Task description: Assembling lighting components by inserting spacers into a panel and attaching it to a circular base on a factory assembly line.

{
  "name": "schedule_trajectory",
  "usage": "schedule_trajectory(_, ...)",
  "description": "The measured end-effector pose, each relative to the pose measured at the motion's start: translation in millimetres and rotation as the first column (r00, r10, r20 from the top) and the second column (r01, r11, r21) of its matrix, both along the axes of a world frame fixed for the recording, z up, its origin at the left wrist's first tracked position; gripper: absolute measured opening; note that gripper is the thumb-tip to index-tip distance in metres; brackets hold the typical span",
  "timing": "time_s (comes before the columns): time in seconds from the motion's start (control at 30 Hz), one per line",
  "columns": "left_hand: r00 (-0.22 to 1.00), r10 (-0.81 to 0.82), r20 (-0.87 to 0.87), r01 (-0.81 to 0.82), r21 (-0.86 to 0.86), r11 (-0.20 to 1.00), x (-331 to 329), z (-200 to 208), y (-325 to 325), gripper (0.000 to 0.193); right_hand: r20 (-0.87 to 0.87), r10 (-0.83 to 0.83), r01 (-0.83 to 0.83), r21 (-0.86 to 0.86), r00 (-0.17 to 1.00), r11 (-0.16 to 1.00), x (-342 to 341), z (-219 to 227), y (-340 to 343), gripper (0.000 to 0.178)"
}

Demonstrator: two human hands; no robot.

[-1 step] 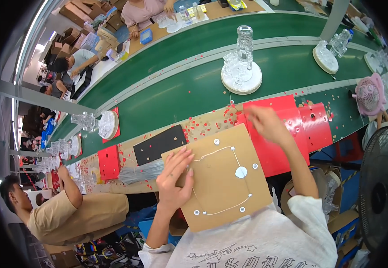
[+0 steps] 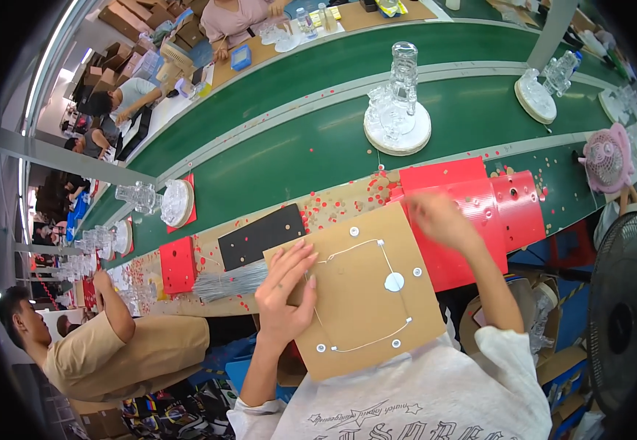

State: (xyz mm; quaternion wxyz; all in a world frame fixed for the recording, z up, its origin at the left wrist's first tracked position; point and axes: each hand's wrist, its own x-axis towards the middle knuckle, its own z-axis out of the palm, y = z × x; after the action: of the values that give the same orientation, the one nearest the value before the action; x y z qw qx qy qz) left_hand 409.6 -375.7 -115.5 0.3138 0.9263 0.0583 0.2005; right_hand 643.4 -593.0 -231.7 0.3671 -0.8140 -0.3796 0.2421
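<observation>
A tan board (image 2: 355, 315) rests tilted against my body. A white cord runs in a rough square across it through small white clips, with round white fittings near its edges and a pale round disc (image 2: 394, 281) on one side. My left hand (image 2: 287, 293) lies on the board's left part, fingers stretched flat and thumb apart, next to the cord. Just beyond the board's upper right corner, my right hand (image 2: 439, 220) hovers over a red plastic sheet (image 2: 450, 260). Its fingers are curled and blurred, so whether it holds something is unclear.
Red and brown discs (image 2: 326, 202) lie scattered on the bench. Left of the board are a black plate (image 2: 263, 236), a bundle of grey wires (image 2: 230, 281) and a red plate (image 2: 177, 265). Clear plastic assemblies (image 2: 398, 121) stand on the green conveyor. A black fan (image 2: 623, 308) is at right.
My right hand has come down slightly toward me, and its fingers, which reached out to the upper left, are now more curled. My left hand and the board have hardly moved.
</observation>
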Motion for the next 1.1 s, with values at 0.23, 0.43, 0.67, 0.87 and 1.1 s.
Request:
schedule_trajectory(0.23,0.988,-0.003,0.155,0.027,-0.153,0.988,1,-14,27,0.031,-0.368,0.286,-0.17,0.318,0.885,0.933,-83,12,39,0.057)
schedule_trajectory(0.43,0.561,0.795,0.231,-0.399,-0.766,0.504,-32,-59,93,0.034,-0.253,0.357,-0.175,0.54,0.899,0.823,-107,3,73,0.059)
schedule_trajectory(0.67,0.36,0.932,-0.053,-0.018,-0.999,-0.05,-116,-135,147,0.031,0.291,0.301,-0.403,0.415,0.908,0.815,-40,66,214,0.073)
schedule_trajectory(0.87,0.303,0.893,-0.333,-0.167,-0.941,-0.295,-106,-176,101,0.026,0.582,0.576,-0.287,-0.516,0.574,0.807,58,44,339,0.055)
schedule_trajectory(1.1,0.435,0.779,-0.451,-0.149,-0.89,-0.432,-74,-207,74,0.026,0.551,0.781,0.01,-0.819,0.296,0.574,134,-80,405,0.023)
